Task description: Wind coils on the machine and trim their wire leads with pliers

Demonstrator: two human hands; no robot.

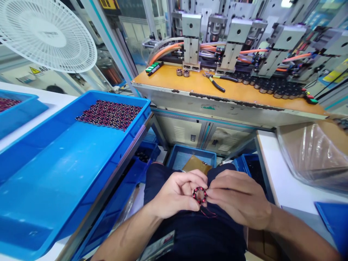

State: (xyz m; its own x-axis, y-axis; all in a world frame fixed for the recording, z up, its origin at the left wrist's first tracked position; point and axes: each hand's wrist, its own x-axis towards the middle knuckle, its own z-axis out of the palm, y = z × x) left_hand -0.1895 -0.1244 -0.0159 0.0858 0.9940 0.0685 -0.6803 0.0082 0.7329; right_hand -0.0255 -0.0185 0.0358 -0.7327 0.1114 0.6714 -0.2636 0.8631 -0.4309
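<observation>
A small ring-shaped motor stator (199, 195) with red-and-black coils is held above my lap. My left hand (181, 192) grips its left side between thumb and fingers, the other fingers curled behind. On the right edge of the ring, the fingertips of my right hand (239, 197) are pressed together against it. Thin reddish wire ends (208, 213) hang below the ring. What lies between my right fingertips is too small to make out.
At left, a blue tray (54, 156) holds many similar coiled rings (111, 114). Ahead, the orange bench (163, 79) carries pliers (214, 81), markers (154, 69) and dark parts (274, 87) beneath machine heads. A plastic-lined box (312, 156) stands right; a white fan (49, 34) is upper left.
</observation>
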